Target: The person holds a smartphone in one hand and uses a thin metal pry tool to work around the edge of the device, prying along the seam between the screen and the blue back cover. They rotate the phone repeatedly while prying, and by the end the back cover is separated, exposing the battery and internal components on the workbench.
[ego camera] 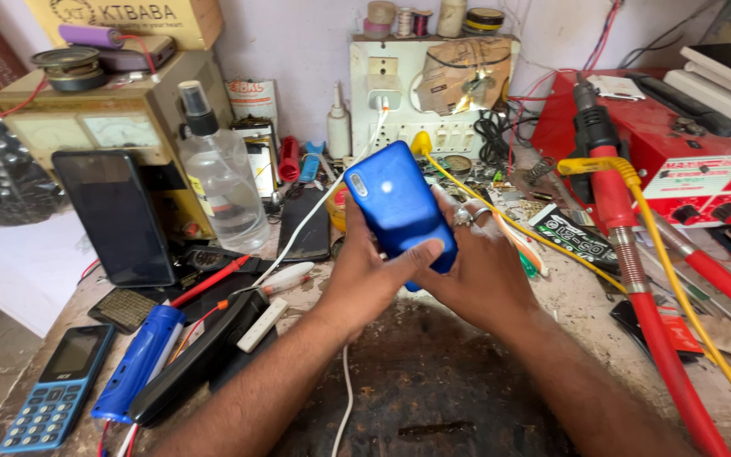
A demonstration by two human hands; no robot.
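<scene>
Above the dark work mat (433, 398), we clasp a blue phone (399, 203), back up, in left hand (365, 283) and right hand (480, 271); tan cardboard box (129, 19) top left.

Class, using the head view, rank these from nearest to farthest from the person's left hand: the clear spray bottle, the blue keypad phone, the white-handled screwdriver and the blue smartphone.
1. Blue smartphone: held in the left hand, centre.
2. White-handled screwdriver: on the bench just left of that hand.
3. Clear spray bottle: standing farther back on the left.
4. Blue keypad phone: at the bench's near left corner.
</scene>
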